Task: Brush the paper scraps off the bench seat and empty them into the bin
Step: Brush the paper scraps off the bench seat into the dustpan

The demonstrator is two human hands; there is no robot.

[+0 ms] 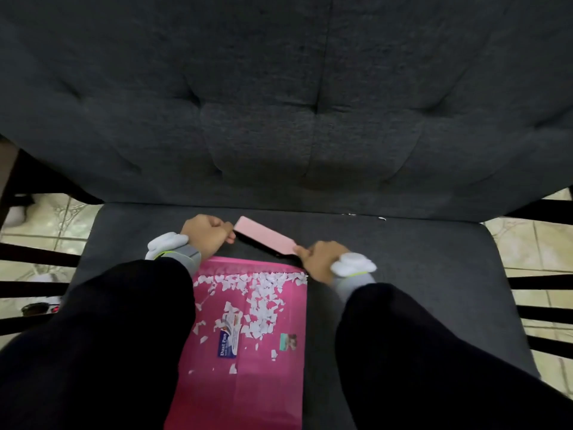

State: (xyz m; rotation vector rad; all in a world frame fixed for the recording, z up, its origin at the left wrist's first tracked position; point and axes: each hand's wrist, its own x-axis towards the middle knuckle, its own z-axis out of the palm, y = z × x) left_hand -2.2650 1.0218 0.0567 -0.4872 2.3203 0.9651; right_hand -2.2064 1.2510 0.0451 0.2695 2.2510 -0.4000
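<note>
Dustpan (248, 383) holds scraps (260, 305); right fingers (302, 251) curled round brush (263, 235), left fingers (229, 235) pinch its end.

Both arms, in black sleeves (108, 336), are stretched from the lower corners toward the middle of the frame. The left hand (207, 234) is held curled, knuckles up; whether anything is gripped cannot be told. A pale pink flat rectangular brush (263, 235) is pinched at its lower right end by the right hand (316, 259).

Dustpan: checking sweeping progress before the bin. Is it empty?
No, many white paper scraps lie scattered across the pink dustpan.
</note>
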